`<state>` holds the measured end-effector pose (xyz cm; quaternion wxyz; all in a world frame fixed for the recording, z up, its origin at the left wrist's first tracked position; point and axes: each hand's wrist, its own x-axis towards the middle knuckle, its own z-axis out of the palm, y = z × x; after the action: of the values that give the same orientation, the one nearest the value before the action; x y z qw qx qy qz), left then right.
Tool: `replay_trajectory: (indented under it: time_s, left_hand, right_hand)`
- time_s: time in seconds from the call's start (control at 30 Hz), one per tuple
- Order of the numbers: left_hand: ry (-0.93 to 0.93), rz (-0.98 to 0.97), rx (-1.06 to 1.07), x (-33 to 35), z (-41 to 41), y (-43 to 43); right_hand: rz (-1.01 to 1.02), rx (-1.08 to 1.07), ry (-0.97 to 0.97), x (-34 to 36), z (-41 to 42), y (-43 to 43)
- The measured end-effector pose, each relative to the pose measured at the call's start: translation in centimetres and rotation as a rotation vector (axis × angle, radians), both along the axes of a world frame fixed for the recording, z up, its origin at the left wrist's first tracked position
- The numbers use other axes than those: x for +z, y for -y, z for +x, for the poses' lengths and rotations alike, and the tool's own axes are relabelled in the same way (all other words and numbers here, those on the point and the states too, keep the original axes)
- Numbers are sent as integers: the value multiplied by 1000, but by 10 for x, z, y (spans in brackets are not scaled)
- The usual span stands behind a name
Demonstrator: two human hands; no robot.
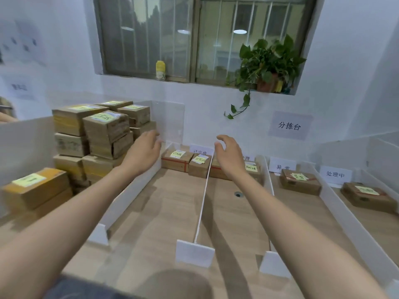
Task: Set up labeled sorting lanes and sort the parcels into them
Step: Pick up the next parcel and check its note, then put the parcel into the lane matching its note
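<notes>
Parcels (105, 134) brown cardboard, some red-taped. Notes (103, 116) on them pale yellow, dark handwriting. Dividers (203, 197) white. Surface (172, 201) light wood grain. Lane labels (335, 174) white, black characters. Wall sign (289, 125) pale lilac. Plant (267, 59) green. Bottle (160, 69) yellow.

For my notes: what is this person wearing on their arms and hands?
Nothing that shows: the left hand and right hand are gloveless, both forearms bare to the frame edge, with no watch, ring or band visible.
</notes>
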<state>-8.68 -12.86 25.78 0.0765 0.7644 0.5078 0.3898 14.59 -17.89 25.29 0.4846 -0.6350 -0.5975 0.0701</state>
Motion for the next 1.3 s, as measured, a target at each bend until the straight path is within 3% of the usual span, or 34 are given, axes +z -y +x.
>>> replay_trajectory:
  time_s: [0.53, 0.9, 1.3]
  left_hand:
    - [-7, 11, 287, 5, -211, 48]
    - [-33, -42, 416, -5, -373, 4]
    - [-53, -129, 387, -48, -500, -53]
  right_hand:
    - [4, 287, -27, 1, -214, -26]
    - [-26, 361, -37, -9, -379, -80]
    - [-131, 329, -61, -55, -512, -136]
